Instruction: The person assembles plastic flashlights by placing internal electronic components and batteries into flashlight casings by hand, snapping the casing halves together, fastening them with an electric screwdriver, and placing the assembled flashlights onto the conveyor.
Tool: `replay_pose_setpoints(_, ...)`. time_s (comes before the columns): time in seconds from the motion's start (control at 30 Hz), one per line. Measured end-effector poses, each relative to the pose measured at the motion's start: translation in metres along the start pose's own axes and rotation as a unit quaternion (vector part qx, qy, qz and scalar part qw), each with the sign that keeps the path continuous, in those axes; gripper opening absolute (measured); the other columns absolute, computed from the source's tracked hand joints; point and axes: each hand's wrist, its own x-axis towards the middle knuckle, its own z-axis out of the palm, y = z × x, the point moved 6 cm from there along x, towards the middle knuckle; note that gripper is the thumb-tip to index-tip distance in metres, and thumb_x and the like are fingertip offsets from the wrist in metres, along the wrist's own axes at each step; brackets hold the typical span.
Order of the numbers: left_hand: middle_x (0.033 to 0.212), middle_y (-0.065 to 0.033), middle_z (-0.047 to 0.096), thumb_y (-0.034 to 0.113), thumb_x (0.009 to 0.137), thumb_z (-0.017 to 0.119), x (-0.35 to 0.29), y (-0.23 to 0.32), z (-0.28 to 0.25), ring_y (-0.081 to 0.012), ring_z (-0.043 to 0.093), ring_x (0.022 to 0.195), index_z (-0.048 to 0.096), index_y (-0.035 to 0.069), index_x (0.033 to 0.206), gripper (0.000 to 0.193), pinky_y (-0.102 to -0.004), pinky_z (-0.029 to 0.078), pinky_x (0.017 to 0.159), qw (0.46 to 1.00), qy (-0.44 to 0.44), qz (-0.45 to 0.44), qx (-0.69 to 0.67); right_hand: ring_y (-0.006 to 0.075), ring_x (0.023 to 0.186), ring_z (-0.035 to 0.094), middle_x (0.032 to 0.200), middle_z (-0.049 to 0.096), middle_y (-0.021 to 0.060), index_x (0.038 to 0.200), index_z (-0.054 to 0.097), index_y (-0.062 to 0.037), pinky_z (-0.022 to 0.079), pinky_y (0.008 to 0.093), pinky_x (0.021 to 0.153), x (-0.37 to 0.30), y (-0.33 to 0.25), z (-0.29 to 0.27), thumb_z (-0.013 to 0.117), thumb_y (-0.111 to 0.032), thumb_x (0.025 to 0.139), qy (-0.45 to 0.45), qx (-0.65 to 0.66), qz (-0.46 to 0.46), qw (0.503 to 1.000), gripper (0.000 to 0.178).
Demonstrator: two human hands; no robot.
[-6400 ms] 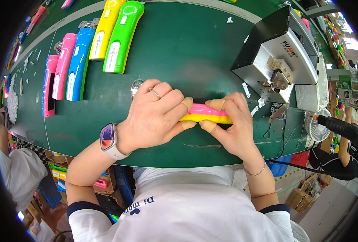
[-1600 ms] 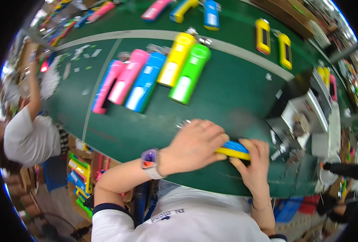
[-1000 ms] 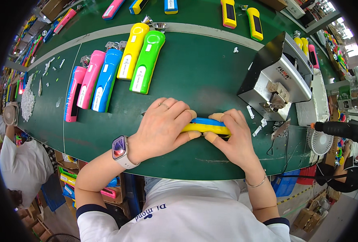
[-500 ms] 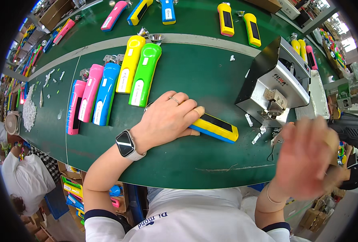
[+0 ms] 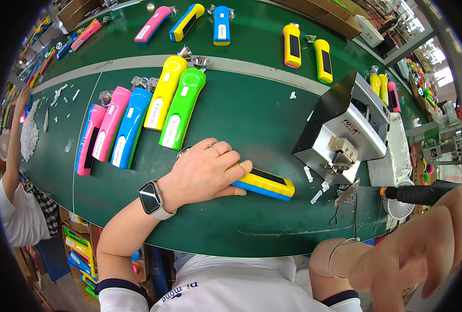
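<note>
You are pinning the yellow-and-blue plastic flashlight body (image 5: 264,183) under your left hand (image 5: 202,174), fingers closed over its end; your right hand (image 5: 423,249), open and empty, is reaching toward the black electric screwdriver (image 5: 423,194). Keep the casing flat.

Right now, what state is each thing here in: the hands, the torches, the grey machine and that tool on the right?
Left hand: palm down, pressing on the yellow-and-blue torch.
Yellow-and-blue torch: lying flat on the green table, dark panel up.
Right hand: lifted, fingers spread, holding nothing, close to the black power tool.
Black power tool: lying untouched.
Five coloured torches: lying side by side.
Grey machine: standing, nobody touching it.
</note>
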Motion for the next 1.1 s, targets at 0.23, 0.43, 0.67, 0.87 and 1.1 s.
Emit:
replay_pose_setpoints(0.23,0.092,-0.0027,0.057,0.039,0.070,0.071,0.006,-0.001,0.001,-0.0202,0.056,0.087,0.059,0.011,0.106,0.047,-0.0346,0.047,0.079,1.000,-0.017,0.000,-0.002,0.0168,0.082,0.045,0.090,0.038,0.0043,0.098,0.050,-0.0069,0.050,0.0533,0.063,0.001,0.009,-0.016,0.046,-0.019,0.089,0.046,0.008,-0.017,0.999,0.016)
replay_pose_setpoints(0.43,0.094,-0.0025,0.058,0.040,0.070,0.071,0.008,-0.002,0.001,-0.0202,0.056,0.088,0.059,0.012,0.106,0.047,-0.0336,0.047,0.078,1.000,0.010,0.003,0.006,0.0170,0.081,0.045,0.089,0.039,0.0045,0.096,0.051,-0.0066,0.049,0.0515,0.062,-0.102,-0.039,-0.050,0.047,-0.019,0.088,0.088,0.042,-0.062,0.993,0.016)
replay_pose_setpoints(0.67,0.095,-0.0021,0.058,0.041,0.069,0.071,0.004,-0.002,0.002,-0.0205,0.056,0.088,0.059,0.012,0.106,0.049,-0.0334,0.047,0.078,1.000,-0.003,-0.007,0.013,0.0173,0.080,0.045,0.088,0.040,0.0047,0.095,0.051,-0.0063,0.048,0.0494,0.062,-0.102,-0.035,-0.048,0.048,-0.019,0.087,0.126,0.017,-0.094,0.987,0.016)
replay_pose_setpoints(0.87,0.096,-0.0025,0.059,0.041,0.068,0.072,0.002,-0.002,0.000,-0.0205,0.056,0.088,0.059,0.012,0.105,0.049,-0.0338,0.048,0.078,1.000,0.013,-0.002,0.014,0.0175,0.078,0.045,0.087,0.041,0.0049,0.094,0.052,-0.0060,0.048,0.0476,0.062,-0.119,-0.041,-0.043,0.048,-0.019,0.087,0.152,-0.010,-0.123,0.981,0.015)
replay_pose_setpoints(1.1,0.096,-0.0027,0.059,0.041,0.067,0.072,0.003,-0.002,0.001,-0.0207,0.056,0.088,0.059,0.011,0.106,0.051,-0.0338,0.047,0.077,1.000,0.011,-0.001,0.011,0.0178,0.077,0.045,0.086,0.042,0.0051,0.092,0.052,-0.0057,0.047,0.0455,0.061,-0.099,-0.026,-0.043,0.049,-0.019,0.086,0.180,-0.032,-0.145,0.972,0.015)
